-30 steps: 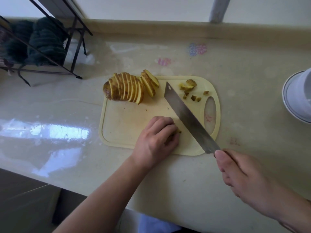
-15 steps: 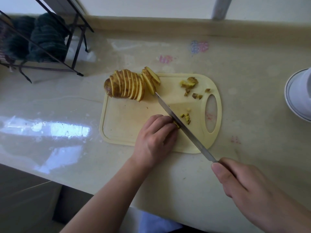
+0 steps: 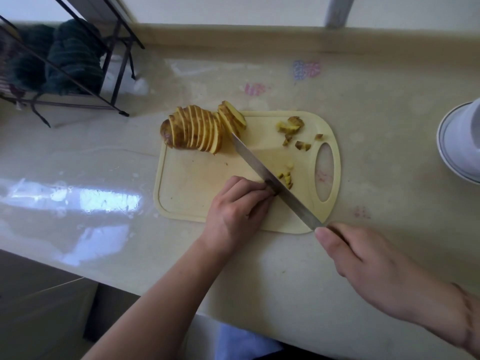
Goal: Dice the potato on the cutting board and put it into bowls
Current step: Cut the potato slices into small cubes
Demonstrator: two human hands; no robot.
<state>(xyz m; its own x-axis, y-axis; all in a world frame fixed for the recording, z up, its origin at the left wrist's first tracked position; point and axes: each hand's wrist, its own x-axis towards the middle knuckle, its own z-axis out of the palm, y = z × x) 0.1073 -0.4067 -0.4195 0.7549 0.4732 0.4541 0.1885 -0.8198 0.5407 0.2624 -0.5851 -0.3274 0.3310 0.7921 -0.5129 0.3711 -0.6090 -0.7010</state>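
**Knife down beside your knuckles, most of the potato still in slices**

Your left hand (image 3: 237, 213) sits at the middle of the frame with its fingers curled down over a small piece on the pale yellow plastic cutting board (image 3: 187, 183); what it pins is hidden under the knuckles, so I cannot tell how much is left there. Your right hand (image 3: 363, 263), lower right of the frame, is wrapped around the handle of the long steel kitchen knife (image 3: 272, 180), whose blade runs diagonally up and left, its edge on the board just beside your left fingertips. A few small yellow potato dice (image 3: 287, 178) lie right of the blade.

The brown-skinned sliced potato (image 3: 194, 131) stands fanned at the board's upper left corner, its end slices touching the knife tip. More cut scraps (image 3: 291, 127) lie at the upper right of the board, near the oval handle hole. A white bowl with a dark rim line (image 3: 459, 144) is at the right edge of the frame, well apart from the board.

The main risks, as I judge them:
- The blade is nearly against your knuckles; a shrinking piece leaves little to hold, and a fingertip could slip under the edge.
- The knife tip could knock the fanned slices off the board's edge.
- The glossy counter may let the board slide under pressure.
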